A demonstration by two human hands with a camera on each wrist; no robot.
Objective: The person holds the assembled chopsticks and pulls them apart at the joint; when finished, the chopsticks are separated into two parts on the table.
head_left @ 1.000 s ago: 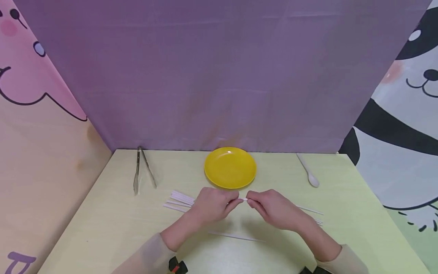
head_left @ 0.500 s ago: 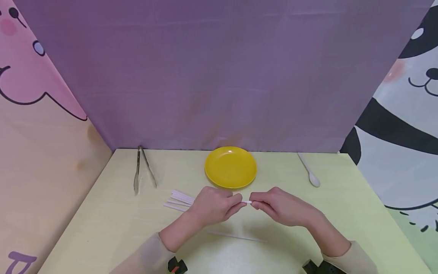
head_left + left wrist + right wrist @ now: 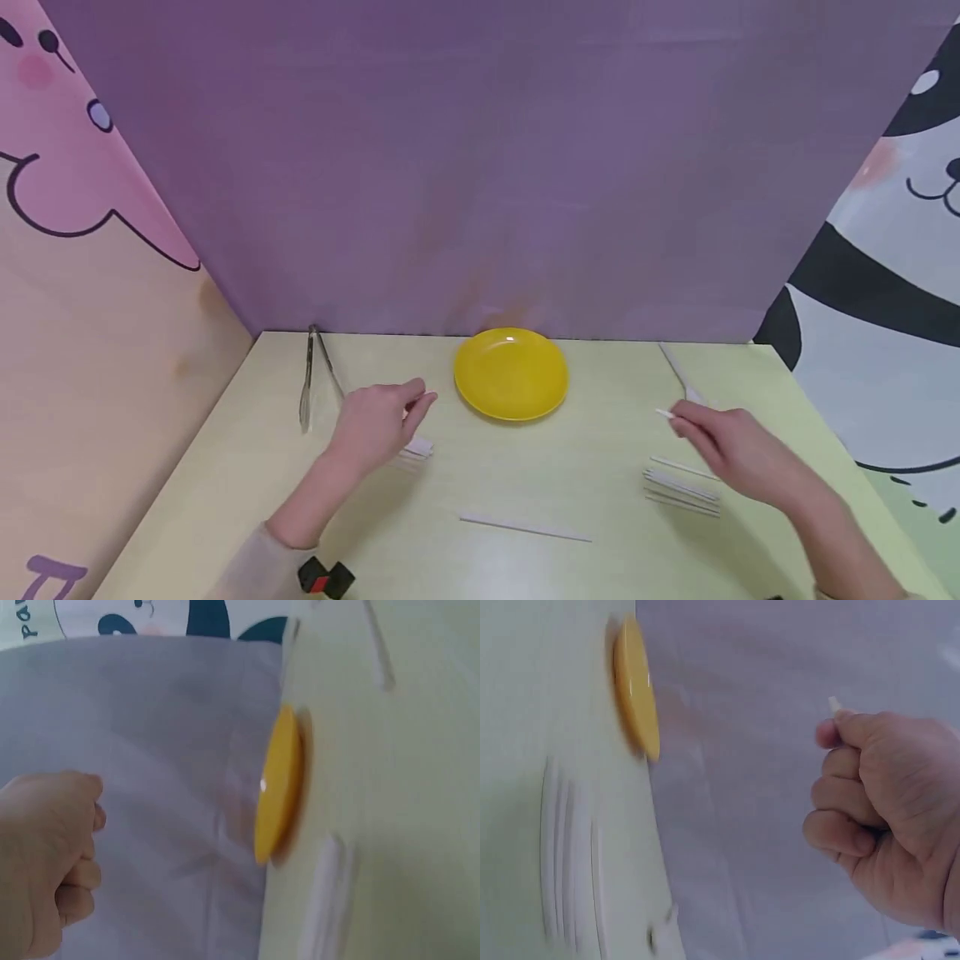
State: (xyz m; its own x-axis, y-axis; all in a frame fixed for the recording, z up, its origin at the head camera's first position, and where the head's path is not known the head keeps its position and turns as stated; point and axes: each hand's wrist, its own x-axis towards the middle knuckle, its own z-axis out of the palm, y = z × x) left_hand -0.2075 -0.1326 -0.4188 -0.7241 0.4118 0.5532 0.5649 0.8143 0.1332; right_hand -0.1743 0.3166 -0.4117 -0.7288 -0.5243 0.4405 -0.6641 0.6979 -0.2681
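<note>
My left hand [image 3: 378,425] is raised at the left, its thumb and index finger pinched together with a sliver of white stick showing between them. In the left wrist view the other fingers are curled in, and that stick is hidden. Over at the right, my right hand [image 3: 738,450] pinches a white stick [image 3: 663,413] between thumb and index finger; only its short end sticks out. Below the left hand lies a bundle of white sticks [image 3: 420,447], partly covered. Several more white sticks [image 3: 682,492] lie side by side under the right hand.
One long white stick [image 3: 525,529] lies alone at the front middle of the table. A yellow plate [image 3: 510,373] stands at the back. Metal tongs [image 3: 307,383] lie at back left, a pale spoon [image 3: 675,369] at back right, partly behind the right hand. A purple cloth [image 3: 495,167] hangs behind.
Both hands were together in front of the plate with a short white length between their fingertips. They have parted, left hand to the left and right hand to the right, uncovering the right-hand sticks.
</note>
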